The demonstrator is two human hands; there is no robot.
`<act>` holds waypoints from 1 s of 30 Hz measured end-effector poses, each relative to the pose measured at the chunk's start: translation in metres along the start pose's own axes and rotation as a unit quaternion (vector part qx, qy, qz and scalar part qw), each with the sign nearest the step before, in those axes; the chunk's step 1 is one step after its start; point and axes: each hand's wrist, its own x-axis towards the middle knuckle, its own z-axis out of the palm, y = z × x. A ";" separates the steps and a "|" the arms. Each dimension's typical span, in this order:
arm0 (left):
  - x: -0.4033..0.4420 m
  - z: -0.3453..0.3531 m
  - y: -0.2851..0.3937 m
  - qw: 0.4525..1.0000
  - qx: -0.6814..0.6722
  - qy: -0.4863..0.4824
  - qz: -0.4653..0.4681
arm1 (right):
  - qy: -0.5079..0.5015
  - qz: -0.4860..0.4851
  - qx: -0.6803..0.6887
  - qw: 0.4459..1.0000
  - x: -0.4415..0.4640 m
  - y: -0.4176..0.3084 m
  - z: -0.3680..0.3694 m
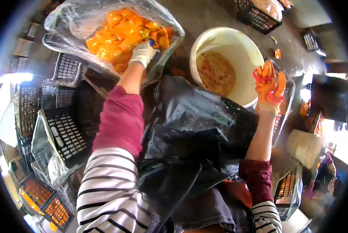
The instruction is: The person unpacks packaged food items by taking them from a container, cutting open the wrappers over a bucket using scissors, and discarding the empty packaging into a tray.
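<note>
My left hand [143, 53], in a whitish glove, reaches into a pile of orange, wet-looking pieces [119, 33], perhaps peels or pulp. Its fingers are bent down onto the pile, and something small and blue shows at the fingertips; what they hold is not clear. The pieces lie in a container lined with clear plastic [71, 21]. On the other side, my right hand [268, 87], in an orange-stained glove, is raised beside the rim of a white bucket [255, 58]. Its fingers and thumb are apart, with red bands around them. Murky brownish liquid with bits [216, 73] sits in the bucket.
A black apron or sheet [197, 124] covers my lap. Black plastic crates [67, 136] stand at the left, some holding orange produce [57, 211]. Another crate [259, 17] is at the back right. A pale bucket [304, 147] and another person [325, 171] are at the right.
</note>
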 end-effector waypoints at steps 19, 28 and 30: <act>0.008 0.026 -0.046 0.998 -0.013 -0.006 0.060 | 0.167 -0.175 0.144 0.959 -0.024 -0.030 0.041; 0.018 0.049 -0.057 0.939 -0.342 -0.017 0.037 | 0.205 -0.147 0.071 0.965 -0.020 -0.025 0.023; 0.010 0.035 -0.057 0.933 -0.353 -0.050 0.043 | 0.196 -0.149 0.075 0.966 -0.016 -0.025 0.023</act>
